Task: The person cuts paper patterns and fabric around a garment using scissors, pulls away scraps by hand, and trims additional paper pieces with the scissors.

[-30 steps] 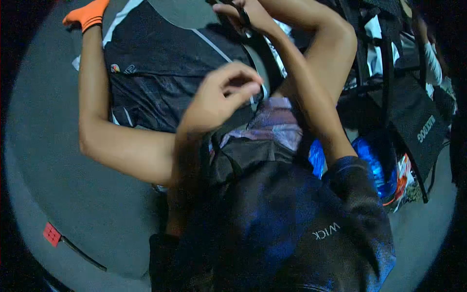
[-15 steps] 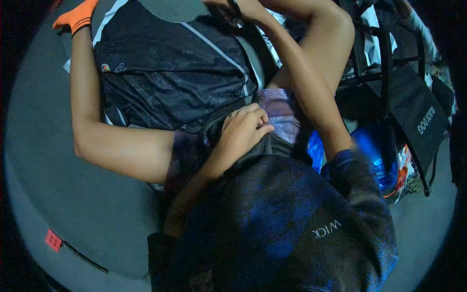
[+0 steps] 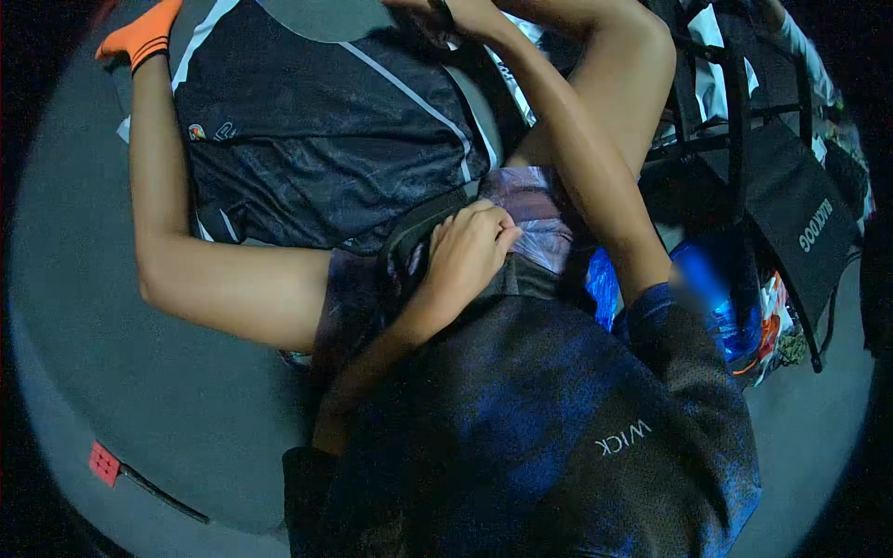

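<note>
My left hand (image 3: 468, 246) rests at my waist, over the patterned shorts (image 3: 526, 205). Its fingers are curled together, and whatever lies between them is hidden. At the top edge, my right hand (image 3: 423, 17) is partly cut off and in shadow, with a dark band round the wrist; its grip is unclear. Beside it is a grey rounded surface (image 3: 326, 17). A black cloth with white stripes (image 3: 316, 130) lies between my bent legs. The dark shirt (image 3: 558, 437) covers my torso.
An orange sock (image 3: 149, 35) is on my left foot. A red square piece (image 3: 104, 463) with a dark strip lies on the grey surface (image 3: 186, 400). Right of me stand a black folding frame (image 3: 739, 130), black fabric with lettering (image 3: 805, 209) and a shiny blue bag (image 3: 735, 321).
My left hand came down from its raised position with curved fingers onto my waist and has stayed there. My right hand remains near the top edge, while the view shifted slightly.
</note>
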`<state>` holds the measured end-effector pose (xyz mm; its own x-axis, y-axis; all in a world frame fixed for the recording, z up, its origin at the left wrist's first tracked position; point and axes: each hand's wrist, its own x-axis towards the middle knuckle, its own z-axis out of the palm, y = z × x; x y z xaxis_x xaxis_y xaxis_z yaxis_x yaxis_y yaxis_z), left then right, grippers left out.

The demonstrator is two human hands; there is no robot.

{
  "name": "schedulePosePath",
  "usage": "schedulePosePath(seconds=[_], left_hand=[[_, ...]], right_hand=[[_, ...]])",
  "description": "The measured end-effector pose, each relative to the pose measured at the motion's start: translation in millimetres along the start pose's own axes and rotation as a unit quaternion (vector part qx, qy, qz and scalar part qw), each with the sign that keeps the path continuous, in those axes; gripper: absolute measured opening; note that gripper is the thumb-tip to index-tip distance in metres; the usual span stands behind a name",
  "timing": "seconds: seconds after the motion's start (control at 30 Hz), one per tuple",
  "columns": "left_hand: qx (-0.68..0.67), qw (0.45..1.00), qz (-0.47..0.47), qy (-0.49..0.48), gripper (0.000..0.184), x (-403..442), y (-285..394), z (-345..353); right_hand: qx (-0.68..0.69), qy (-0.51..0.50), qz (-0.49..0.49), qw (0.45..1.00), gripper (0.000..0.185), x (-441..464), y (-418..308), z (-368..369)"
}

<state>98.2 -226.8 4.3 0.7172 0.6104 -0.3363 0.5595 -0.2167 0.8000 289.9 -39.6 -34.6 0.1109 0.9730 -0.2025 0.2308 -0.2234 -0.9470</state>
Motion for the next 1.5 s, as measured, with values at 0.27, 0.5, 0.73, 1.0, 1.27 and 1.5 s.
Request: schedulePosePath(seconds=[0.27, 0.5, 0.73, 1.0, 1.27, 1.5], left_hand=[[-0.036, 0.997, -0.011, -0.066, 0.015, 11.1, -6.8, -12.1], [-0.338, 0.841, 0.144, -0.398, 0.011, 21.3, 11.9, -53.9], [-0.350, 0.906, 0.235, -0.032, 0.042, 149.1, 94.3, -60.5], [-0.462, 0.868, 0.177, -0.039, 0.070, 134.8, 55.6, -94.1], [-0.507, 0.854, 0.104, -0.052, 0.047, 102.3, 3.4, -96.0], [-0.502, 0.855, 0.130, 0.003, 0.021, 75.0, -26.3, -102.2]], right_hand=[[0.026, -0.002, 0.005, 1.000, 0.045, -2.9, -3.7, -1.1], [-0.031, -0.004, -0.021, 0.999, 0.050, 13.3, 24.4, 0.6], [-0.018, 0.025, -0.064, 0.997, 0.055, 16.6, 27.5, 5.1], [0.004, -0.002, 0.077, 0.997, 0.052, 2.0, 3.2, -1.8], [-0.057, 0.029, 0.013, 0.998, 0.047, 3.2, 15.0, -7.0], [0.005, -0.033, 0.034, 0.999, 0.048, -3.5, -3.4, 3.0]])
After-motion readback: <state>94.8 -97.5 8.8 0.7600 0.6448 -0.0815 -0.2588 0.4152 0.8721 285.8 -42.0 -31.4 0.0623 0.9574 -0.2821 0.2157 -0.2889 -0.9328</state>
